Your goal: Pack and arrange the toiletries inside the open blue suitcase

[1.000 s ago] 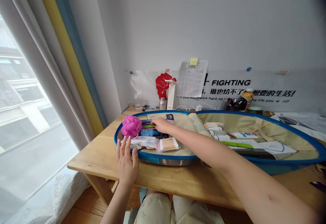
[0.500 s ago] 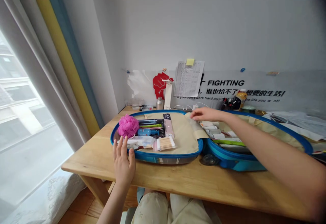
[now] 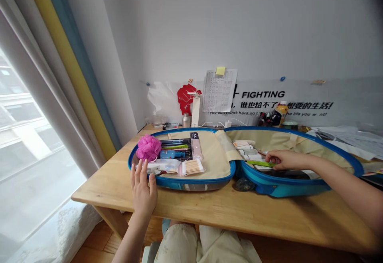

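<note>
In the suitcase point(image 3: 275, 188), the green item point(image 3: 257, 163) lay with its right end at the fingertips of our right hand point(image 3: 284, 160), whose grip we couldn't tell was clamped or loose, while our left hand point(image 3: 144, 193) stood, fingers apart, by the near rim point(image 3: 191, 182).

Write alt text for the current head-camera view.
A person's right hand is at a green item inside an open blue suitcase on a wooden table. The left hand is at the near rim, by a pink puff.
</note>
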A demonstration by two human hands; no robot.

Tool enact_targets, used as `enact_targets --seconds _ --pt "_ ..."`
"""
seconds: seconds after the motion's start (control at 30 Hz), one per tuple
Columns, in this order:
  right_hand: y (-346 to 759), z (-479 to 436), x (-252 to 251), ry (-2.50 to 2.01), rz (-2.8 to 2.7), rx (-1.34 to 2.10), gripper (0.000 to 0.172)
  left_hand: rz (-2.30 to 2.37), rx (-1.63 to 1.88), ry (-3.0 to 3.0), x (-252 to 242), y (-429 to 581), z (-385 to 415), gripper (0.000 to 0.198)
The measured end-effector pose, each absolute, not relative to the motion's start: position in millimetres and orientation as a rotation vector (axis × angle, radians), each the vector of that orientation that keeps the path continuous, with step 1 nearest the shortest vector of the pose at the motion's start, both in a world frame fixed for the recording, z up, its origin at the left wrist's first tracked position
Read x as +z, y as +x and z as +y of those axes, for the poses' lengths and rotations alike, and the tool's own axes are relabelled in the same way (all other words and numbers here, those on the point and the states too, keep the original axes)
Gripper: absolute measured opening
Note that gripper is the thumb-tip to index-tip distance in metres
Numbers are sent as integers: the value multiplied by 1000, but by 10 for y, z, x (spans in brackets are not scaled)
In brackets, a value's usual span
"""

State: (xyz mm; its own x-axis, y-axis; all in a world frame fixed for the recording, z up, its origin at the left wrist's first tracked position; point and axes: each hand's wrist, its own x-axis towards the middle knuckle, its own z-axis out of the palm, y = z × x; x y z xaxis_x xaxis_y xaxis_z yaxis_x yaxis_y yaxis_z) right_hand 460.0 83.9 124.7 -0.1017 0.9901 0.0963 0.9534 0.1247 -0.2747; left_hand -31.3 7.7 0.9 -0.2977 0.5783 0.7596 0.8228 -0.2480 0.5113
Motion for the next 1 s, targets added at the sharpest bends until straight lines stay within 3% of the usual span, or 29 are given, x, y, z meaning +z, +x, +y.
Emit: enact_targets --seconds 0.27,0.4,0.7,1.0 --pt "4591 891 1194 -2015 -2304 384 18 -1766 -1569 -1703 1 -311 80 51" --pt "4589 894 1211 -2045 -2293 342 4 -1762 -1571 -1702 10 -301 72 51" --pt "4162 1021 1522 -1806 -2051 138 35 -1781 -1586 -1705 13 -291 74 51" --pt "2237 1041 1609 -1301 -2725 -23 36 -1770 -1572 -1711 10 -301 77 51"
